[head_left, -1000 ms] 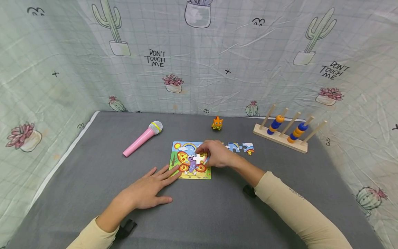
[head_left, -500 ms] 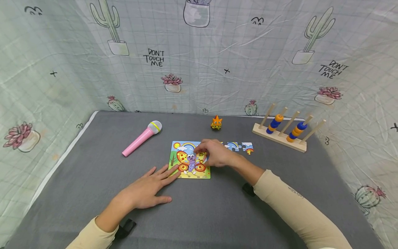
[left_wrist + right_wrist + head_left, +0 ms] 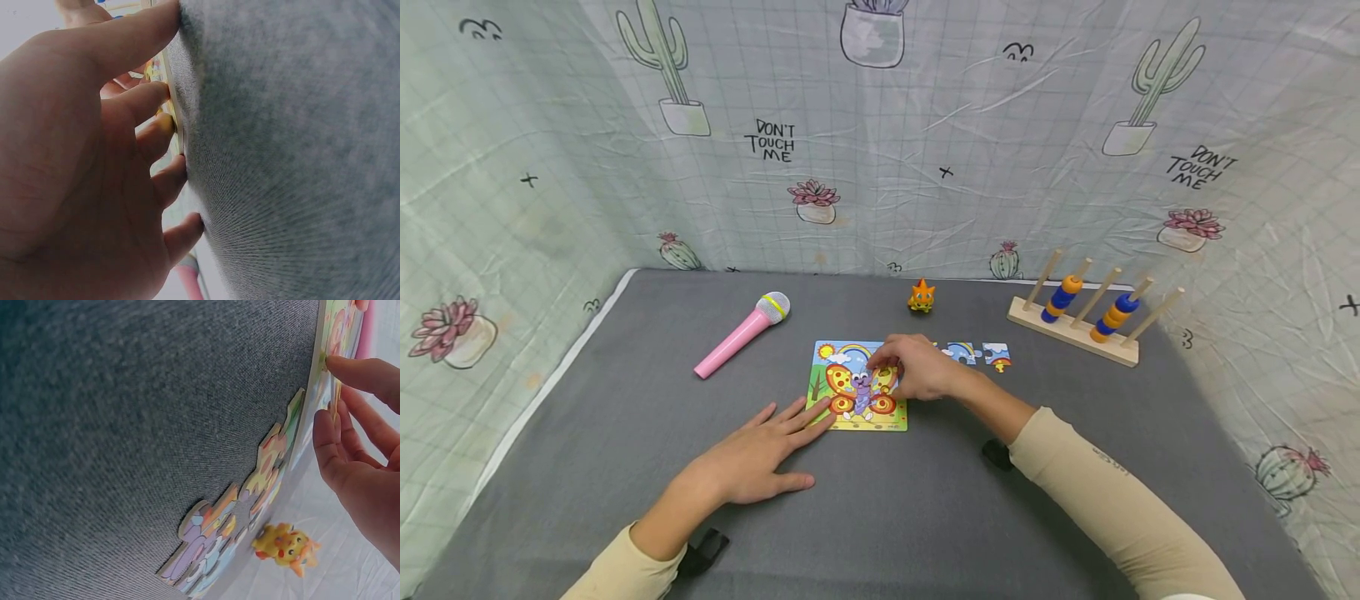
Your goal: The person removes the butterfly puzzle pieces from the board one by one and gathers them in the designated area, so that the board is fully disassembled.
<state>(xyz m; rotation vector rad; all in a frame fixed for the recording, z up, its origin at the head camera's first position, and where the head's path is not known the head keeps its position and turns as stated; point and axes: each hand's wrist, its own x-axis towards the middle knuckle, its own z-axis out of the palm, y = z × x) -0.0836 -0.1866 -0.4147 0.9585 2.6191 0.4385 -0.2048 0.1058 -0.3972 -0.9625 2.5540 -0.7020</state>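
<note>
A butterfly jigsaw puzzle board [image 3: 880, 423] lies on the grey cloth in front of the person. The left hand [image 3: 756, 458] is spread, palm down, with its fingertips over the board's lower left corner and its thumb on the cloth. At the board's right side, the right hand [image 3: 925, 367] pinches a puzzle piece [image 3: 336, 403] between thumb and fingers, low over the picture. In the head view this hand covers the board's upper right part. Loose puzzle pieces [image 3: 961, 353] lie in a row right of the board, partly hidden behind the right hand.
A pink toy microphone [image 3: 737, 340] lies at the back left. Behind the board stands a small orange and yellow toy figure [image 3: 922, 297]. A wooden peg stand [image 3: 1075, 332] with blue and orange beads is at the back right. Printed fabric [image 3: 865, 217] closes off the back and sides.
The right hand has brought the puzzle piece over the white gap near the butterfly's middle, and that gap no longer shows. The left hand has stayed put.
</note>
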